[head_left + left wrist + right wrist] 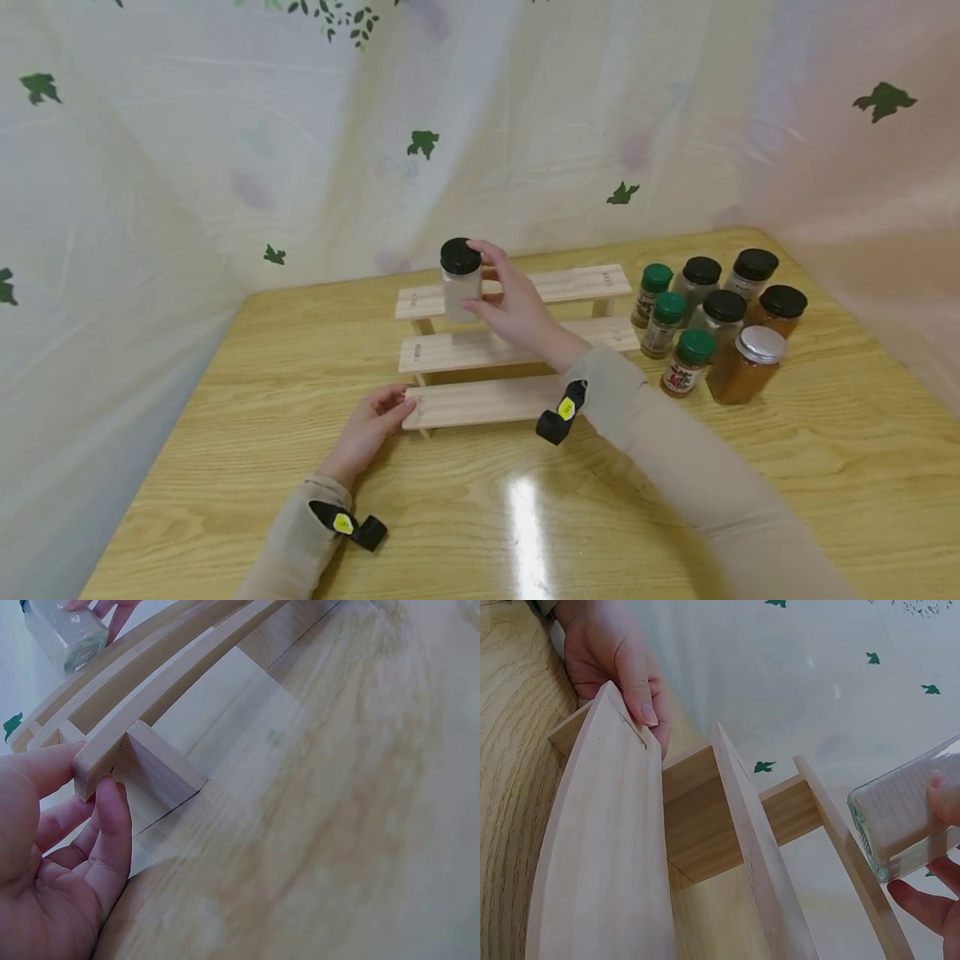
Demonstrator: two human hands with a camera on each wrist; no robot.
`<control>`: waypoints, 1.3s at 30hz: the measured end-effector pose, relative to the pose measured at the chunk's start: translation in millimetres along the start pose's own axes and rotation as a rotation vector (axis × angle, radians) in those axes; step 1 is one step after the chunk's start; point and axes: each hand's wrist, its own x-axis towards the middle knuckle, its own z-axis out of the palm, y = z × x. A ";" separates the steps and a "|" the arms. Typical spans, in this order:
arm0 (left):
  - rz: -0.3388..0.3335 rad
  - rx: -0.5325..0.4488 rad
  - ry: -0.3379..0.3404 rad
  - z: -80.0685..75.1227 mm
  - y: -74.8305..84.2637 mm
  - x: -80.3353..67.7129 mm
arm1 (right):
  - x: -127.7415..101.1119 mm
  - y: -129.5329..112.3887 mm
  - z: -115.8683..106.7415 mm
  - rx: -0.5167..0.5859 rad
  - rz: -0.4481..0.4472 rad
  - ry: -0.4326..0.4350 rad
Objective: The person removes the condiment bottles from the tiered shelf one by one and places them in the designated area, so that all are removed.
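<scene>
Labels on the cluster of green- and black-capped spice jars [712, 321] at your right are too small to read, and the clear glass jar with the black cap [460, 279] shows its contents only as something pale. Your right hand [513, 308] hides the jar's far side; its fingers curl round the glass, holding it upright just above the left end of the top step of the three-tier pale wooden rack [517, 346]. All three steps are bare, with open boards to the jar's right. Your left hand [371, 427] pinches the lowest step's left end, thumb on top, fingers at its edge, resting on the glossy wood-grain desk [525, 517]. Wide open desk lies near you.
</scene>
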 end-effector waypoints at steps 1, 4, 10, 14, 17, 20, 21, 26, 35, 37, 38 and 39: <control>-0.001 0.002 0.000 -0.2 -0.2 0.3 | -2.0 -0.4 -1.5 -0.005 0.001 -0.004; -0.005 0.007 0.009 -1.2 -0.8 1.2 | -8.7 -2.2 -6.2 -0.013 0.010 -0.011; -0.002 0.035 0.021 -2.6 0.1 2.1 | -21.9 -2.1 -14.8 0.035 0.037 -0.005; -0.004 0.029 0.024 -2.6 1.5 2.4 | -29.9 -0.8 -20.0 0.018 0.074 -0.019; -0.008 0.017 0.022 -1.8 2.4 2.3 | -36.7 0.3 -25.1 -0.006 0.094 -0.039; -0.009 0.013 0.018 -0.7 2.9 2.4 | -45.8 1.1 -33.4 -0.045 0.103 -0.069; -0.009 0.015 0.015 -0.5 2.8 2.5 | -49.3 1.5 -36.9 -0.062 0.100 -0.081; -0.004 -0.008 0.005 0.3 1.8 3.8 | -68.2 0.5 -58.4 -0.127 0.070 -0.131; -0.007 0.020 0.017 0.3 -0.9 3.0 | -107.1 -4.4 -101.8 -0.172 -0.042 -0.071; -0.010 0.033 0.024 0.2 -1.3 2.4 | -113.2 -4.4 -113.2 -0.131 -0.136 -0.048; -0.009 0.036 0.026 0.3 -1.6 2.2 | -116.0 -3.7 -119.6 -0.102 -0.186 -0.038; -0.008 0.039 0.029 0.4 -1.8 2.2 | -118.2 -3.3 -126.3 -0.064 -0.236 -0.029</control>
